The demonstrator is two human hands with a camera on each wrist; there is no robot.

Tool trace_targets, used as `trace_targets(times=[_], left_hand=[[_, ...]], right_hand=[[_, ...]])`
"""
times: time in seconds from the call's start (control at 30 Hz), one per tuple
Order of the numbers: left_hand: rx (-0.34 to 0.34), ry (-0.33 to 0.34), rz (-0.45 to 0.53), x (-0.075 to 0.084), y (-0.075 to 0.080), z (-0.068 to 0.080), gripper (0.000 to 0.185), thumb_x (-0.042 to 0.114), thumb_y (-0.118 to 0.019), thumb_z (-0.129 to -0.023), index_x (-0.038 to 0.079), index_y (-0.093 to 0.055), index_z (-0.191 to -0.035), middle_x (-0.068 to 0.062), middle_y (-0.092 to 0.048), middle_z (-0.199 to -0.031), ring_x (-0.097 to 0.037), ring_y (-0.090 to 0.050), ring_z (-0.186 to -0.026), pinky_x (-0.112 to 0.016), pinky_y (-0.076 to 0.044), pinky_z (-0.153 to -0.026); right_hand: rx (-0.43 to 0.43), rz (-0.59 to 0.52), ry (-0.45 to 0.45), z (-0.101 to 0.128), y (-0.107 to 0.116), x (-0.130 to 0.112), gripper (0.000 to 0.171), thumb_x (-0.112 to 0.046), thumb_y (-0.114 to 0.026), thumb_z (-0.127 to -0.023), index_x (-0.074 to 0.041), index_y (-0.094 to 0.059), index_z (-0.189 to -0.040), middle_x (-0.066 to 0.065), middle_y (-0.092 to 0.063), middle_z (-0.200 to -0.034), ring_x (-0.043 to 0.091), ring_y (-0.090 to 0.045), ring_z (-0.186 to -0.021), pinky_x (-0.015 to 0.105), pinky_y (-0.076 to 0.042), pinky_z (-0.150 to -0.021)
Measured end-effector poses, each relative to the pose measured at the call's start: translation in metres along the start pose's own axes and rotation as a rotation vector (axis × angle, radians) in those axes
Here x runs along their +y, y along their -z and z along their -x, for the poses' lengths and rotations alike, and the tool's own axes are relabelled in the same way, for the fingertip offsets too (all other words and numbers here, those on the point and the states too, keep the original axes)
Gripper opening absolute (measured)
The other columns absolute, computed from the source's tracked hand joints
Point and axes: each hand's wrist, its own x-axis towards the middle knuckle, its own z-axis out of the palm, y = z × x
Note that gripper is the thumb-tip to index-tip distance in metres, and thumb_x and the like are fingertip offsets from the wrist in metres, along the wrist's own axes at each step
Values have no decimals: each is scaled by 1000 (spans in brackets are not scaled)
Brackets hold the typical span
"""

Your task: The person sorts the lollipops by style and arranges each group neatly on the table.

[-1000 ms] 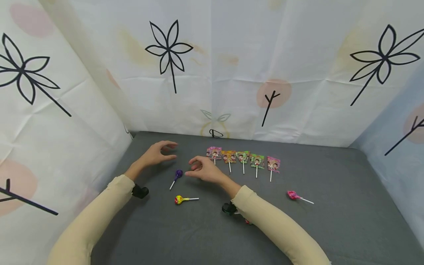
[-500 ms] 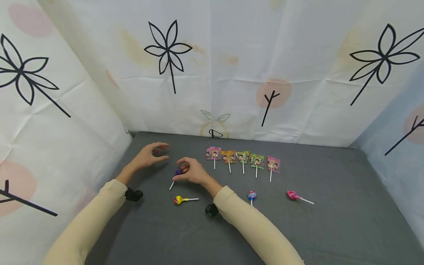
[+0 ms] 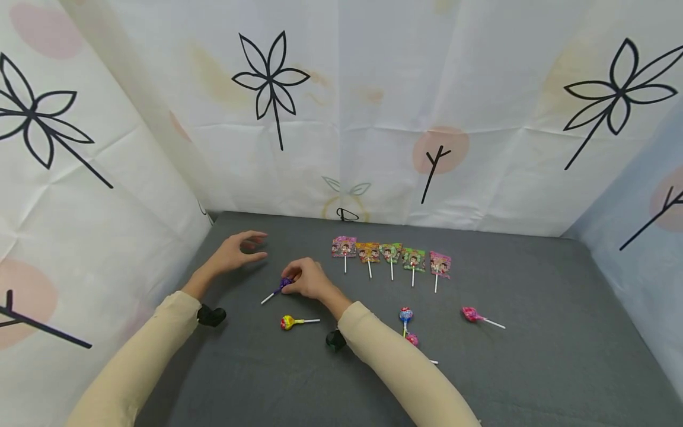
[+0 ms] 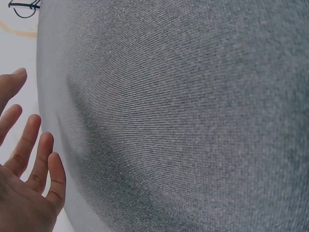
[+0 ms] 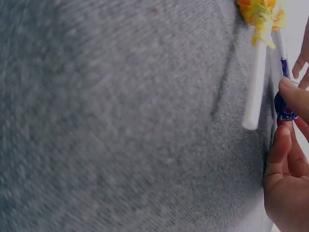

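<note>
My right hand (image 3: pixel 309 280) pinches the head of a purple-wrapped lollipop (image 3: pixel 285 283) between thumb and fingers; its white stick points down to the left. In the right wrist view the thumb lies over the purple wrapper (image 5: pixel 285 108). My left hand (image 3: pixel 235 251) hovers over the grey tabletop to the left, fingers spread and holding nothing, as the left wrist view of the hand (image 4: pixel 31 179) also shows. A yellow lollipop (image 3: pixel 288 322) lies just in front of the right hand, its stick to the right.
Several flat-wrapped lollipops (image 3: pixel 392 254) stand in a row at the back. A blue lollipop (image 3: pixel 406 314) and a pink one (image 3: pixel 412 338) lie beside my right sleeve, which partly covers them. Another pink lollipop (image 3: pixel 471 314) lies further right. Patterned white cloth (image 3: pixel 373 118) walls the table.
My right hand has moved left and taken hold of the purple lollipop, whose stick has swung leftward. The left hand has drawn back a little to the left. The blue lollipop has come into view.
</note>
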Motion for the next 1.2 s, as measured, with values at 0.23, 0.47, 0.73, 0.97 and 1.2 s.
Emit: trace_targets(times=[0.23, 0.47, 0.73, 0.97, 1.2], left_hand=[[-8, 14, -17, 1, -3, -2, 53, 18, -76, -94, -2, -57, -140, -24, -63, -127, -45, -61, -113, -61, -48, -92], [-22, 18, -8, 2, -9, -5, 54, 20, -76, -95, -3, -56, -140, -25, -62, -128, -45, -60, -115, -61, -46, -95], [-27, 35, -10, 5, -13, -14, 55, 22, -77, -93, 0, -57, -140, -23, -63, -127, -44, -60, -114, -60, -49, -93], [-37, 9, -4, 14, -19, -24, 55, 20, -78, -93, -1, -57, -140, -23, -63, -127, -44, -61, -114, -58, -50, -90], [-38, -28, 26, 17, -26, -34, 54, 16, -77, -93, -2, -58, -139, -23, -63, -127, -43, -60, -114, -58, -50, -89]], right_hand=[[-47, -186, 99, 4, 16, 5, 23, -2, -85, -83, 4, -76, -104, 9, -73, -99, 22, -68, -94, 24, -53, -78], [-88, -302, 152, 13, 37, 10, 27, -1, -81, -87, 7, -72, -112, 9, -70, -106, 27, -63, -102, 31, -55, -77], [-120, -370, 228, 20, 67, 9, 25, 0, -77, -90, 5, -72, -114, 10, -69, -109, 33, -64, -104, 35, -56, -85], [-138, -317, 203, 35, 101, 10, 26, -3, -76, -92, 0, -73, -118, 9, -69, -113, 29, -63, -107, 37, -53, -91], [-140, -261, 192, 56, 129, 13, 26, -2, -78, -90, 4, -69, -115, 14, -66, -118, 26, -61, -115, 45, -51, -95]])
